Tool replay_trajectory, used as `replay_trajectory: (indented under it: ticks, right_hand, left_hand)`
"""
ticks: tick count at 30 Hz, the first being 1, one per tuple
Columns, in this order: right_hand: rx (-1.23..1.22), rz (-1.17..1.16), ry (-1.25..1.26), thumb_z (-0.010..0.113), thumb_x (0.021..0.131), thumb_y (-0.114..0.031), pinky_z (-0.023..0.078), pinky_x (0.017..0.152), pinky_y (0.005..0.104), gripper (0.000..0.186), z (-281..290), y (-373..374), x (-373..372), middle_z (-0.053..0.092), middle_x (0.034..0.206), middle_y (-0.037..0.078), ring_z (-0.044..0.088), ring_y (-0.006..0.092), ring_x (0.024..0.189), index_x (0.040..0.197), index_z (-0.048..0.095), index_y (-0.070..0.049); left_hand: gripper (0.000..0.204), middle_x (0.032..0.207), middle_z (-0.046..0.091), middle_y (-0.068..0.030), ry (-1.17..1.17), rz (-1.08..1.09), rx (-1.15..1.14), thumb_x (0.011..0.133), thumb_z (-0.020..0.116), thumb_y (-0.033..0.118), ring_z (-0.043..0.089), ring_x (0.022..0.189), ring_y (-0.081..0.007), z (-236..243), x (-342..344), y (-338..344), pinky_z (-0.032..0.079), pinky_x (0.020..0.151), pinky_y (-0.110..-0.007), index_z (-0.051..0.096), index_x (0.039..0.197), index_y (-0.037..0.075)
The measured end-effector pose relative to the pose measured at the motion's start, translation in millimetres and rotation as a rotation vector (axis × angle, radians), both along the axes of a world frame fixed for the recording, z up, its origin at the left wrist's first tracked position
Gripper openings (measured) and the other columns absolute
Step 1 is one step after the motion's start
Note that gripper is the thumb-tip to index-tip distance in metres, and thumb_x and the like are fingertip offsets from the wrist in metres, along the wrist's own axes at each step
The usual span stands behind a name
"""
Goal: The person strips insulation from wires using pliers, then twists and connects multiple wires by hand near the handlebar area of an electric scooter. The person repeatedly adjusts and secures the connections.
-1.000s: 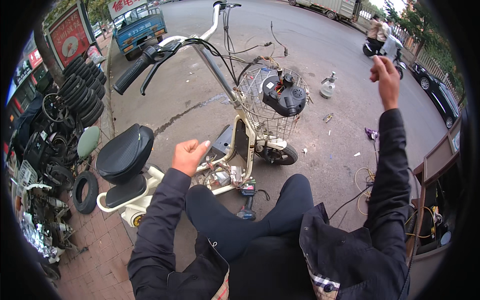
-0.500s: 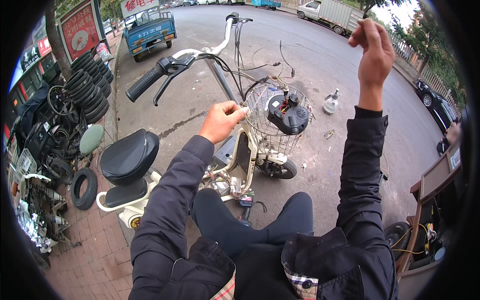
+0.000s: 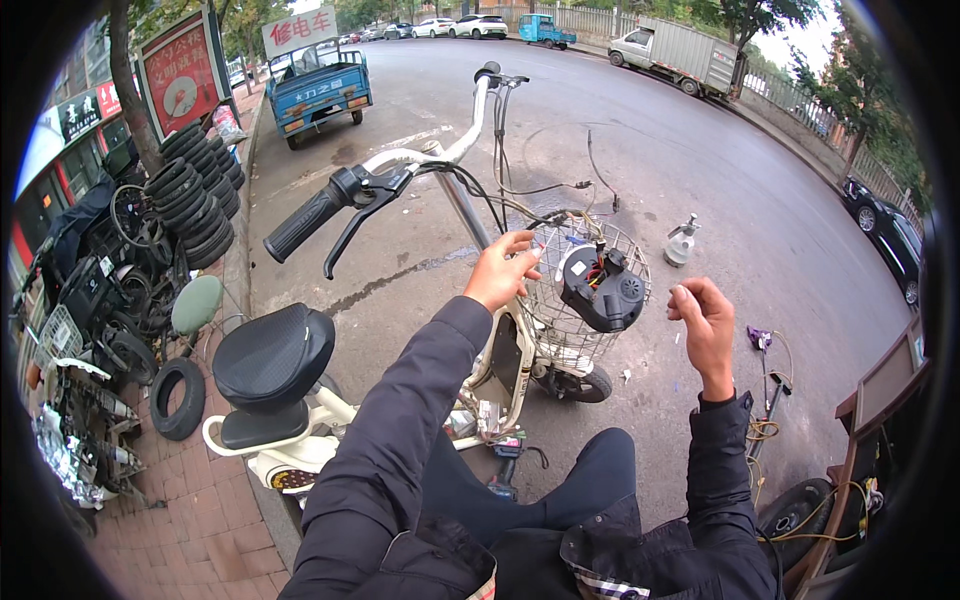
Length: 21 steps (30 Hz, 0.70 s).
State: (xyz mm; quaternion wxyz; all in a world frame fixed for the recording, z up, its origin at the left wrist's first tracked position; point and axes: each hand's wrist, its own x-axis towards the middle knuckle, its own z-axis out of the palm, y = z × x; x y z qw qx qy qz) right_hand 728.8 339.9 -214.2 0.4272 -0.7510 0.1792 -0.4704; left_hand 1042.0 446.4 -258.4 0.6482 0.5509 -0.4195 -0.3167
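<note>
My left hand [image 3: 503, 272] is at the left rim of the wire basket [image 3: 572, 335], its fingers bent together by the cables. A tiny pale and red bit shows at its fingertips; what it grips I cannot make out. To the right, clear of the basket, my right hand [image 3: 706, 330] hangs in the air with thumb and fingers curled into a pinch; anything in it is too small to name. A round black headlight unit [image 3: 603, 290] with coloured wires at its open back rests on the basket. The cream electric bike [image 3: 505, 375] stands before me, its white handlebar [image 3: 463, 148] above.
A spray bottle [image 3: 681, 243] stands on the road beyond my right hand. A power tool [image 3: 507, 462] lies by my legs. The black seat [image 3: 274, 356] is at left, with stacked tyres [image 3: 187, 205] behind. A wooden cabinet [image 3: 880, 385] stands at right.
My right hand has come down from high up to beside the basket. My left hand has shifted right along the basket rim, and its fingers have loosened a little. The view has turned left.
</note>
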Motion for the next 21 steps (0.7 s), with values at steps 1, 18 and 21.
replay_trajectory:
  ticks: [1,18,21]
  right_hand:
    - [0.012,-0.009,0.003,0.065,0.099,-0.015,0.05,0.066,0.0225,0.017,-5,4,-4,0.065,0.083,0.004,0.061,0.0081,0.073,0.099,0.066,0.002]
    - [-0.014,0.103,-0.001,0.069,0.097,-0.013,0.052,0.08,0.0244,0.028,37,-18,69,0.069,0.098,0.004,0.065,0.0096,0.089,0.121,0.066,0.0]
    - [-0.112,0.178,0.067,0.069,0.096,-0.011,0.052,0.083,0.0238,0.034,44,-18,97,0.07,0.1,0.003,0.064,0.0092,0.092,0.129,0.065,-0.003]
  left_hand:
    - [0.05,0.132,0.058,-0.0168,0.09,-0.018,-0.008,0.099,0.063,0.02,0.07,0.088,-0.0184,0,-1,-8,0.051,0.055,-0.025,0.048,0.141,-0.003]
    - [0.014,0.096,0.068,-0.0086,0.554,0.003,-0.168,0.096,0.061,0.005,0.064,0.073,-0.0149,-15,-1,-24,0.048,0.06,-0.026,0.06,0.11,0.003]
    - [0.013,0.096,0.068,-0.0081,0.532,0.002,-0.156,0.096,0.061,0.005,0.063,0.074,-0.0141,-17,1,-19,0.048,0.062,-0.026,0.061,0.109,0.004]
